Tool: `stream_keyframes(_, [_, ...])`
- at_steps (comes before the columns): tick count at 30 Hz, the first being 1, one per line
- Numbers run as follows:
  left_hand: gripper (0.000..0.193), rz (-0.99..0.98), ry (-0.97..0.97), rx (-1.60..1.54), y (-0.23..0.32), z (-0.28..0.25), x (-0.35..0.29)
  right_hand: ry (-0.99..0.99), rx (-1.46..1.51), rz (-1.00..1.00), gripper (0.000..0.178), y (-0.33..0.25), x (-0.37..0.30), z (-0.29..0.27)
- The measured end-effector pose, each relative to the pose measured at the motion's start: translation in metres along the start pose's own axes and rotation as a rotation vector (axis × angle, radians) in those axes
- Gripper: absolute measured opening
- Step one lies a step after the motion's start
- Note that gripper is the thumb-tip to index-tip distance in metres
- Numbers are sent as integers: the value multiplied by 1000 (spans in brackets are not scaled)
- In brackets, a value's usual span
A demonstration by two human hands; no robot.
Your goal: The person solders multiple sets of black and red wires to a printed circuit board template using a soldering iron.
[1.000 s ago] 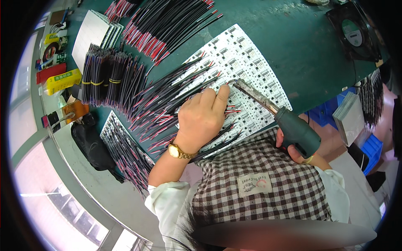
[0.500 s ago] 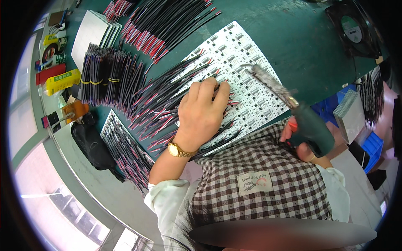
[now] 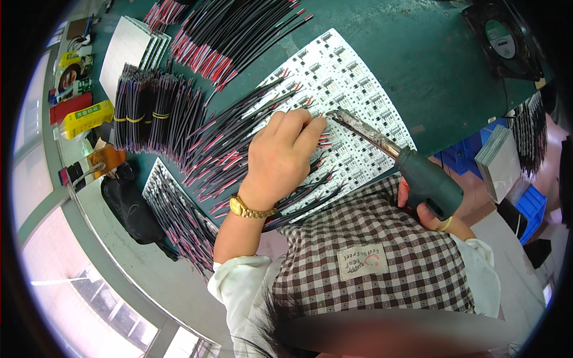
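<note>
A white circuit board panel (image 3: 364, 89), dotted with small dark parts, lies on the green table. Thin black and red wires (image 3: 221, 143) fan over its left side, with their ends on the board. My left hand (image 3: 279, 158) rests over these wires, fingers bent and pinched together at a wire end near the panel's middle; the fingertips partly hide it. In my right hand (image 3: 427, 212) is a dark green soldering gun (image 3: 430, 182), gripped by its handle. Its metal barrel points up and left, and the bent tip is close beside my left fingertips.
Banded bundles of black wire (image 3: 152, 113) stand at the left, below a stack of white panels (image 3: 128, 51). More loose wires (image 3: 233, 36) lie at the back. A second wired panel (image 3: 179, 209) sits at the near left. A black fan (image 3: 501, 42) stands far right, above blue bins (image 3: 528, 215).
The soldering gun has moved left, bringing its tip from over the panel to my left fingertips. My left hand has shifted slightly left, its fingers drawn closer together.
</note>
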State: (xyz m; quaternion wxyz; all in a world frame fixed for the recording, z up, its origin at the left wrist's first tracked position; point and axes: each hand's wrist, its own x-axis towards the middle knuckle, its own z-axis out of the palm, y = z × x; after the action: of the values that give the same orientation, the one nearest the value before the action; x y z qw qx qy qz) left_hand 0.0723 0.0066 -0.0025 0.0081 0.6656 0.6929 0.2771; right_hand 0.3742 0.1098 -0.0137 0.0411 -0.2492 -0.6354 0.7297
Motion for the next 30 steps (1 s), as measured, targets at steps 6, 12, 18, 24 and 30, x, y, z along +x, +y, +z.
stream_keyframes(6, [38, 19, 6, 57, 3, 0, -1, -30, -22, -30, 68, -8, 4, 0])
stream_keyframes(12, [24, 35, -5, 100, 3, 0, -2, -26, -4, 2, 60, -6, 5, 1])
stream_keyframes(18, [24, 53, 9, 89, -1, 2, -4, -6, -48, -50, 68, -15, 8, 3])
stream_keyframes(24, [27, 17, -10, 58, -3, 0, 0, -14, -30, -65, 73, -11, 6, 3])
stream_keyframes(30, [29, 7, -5, -22, -9, 1, -1, -35, -1, -80, 72, -9, 5, 1])
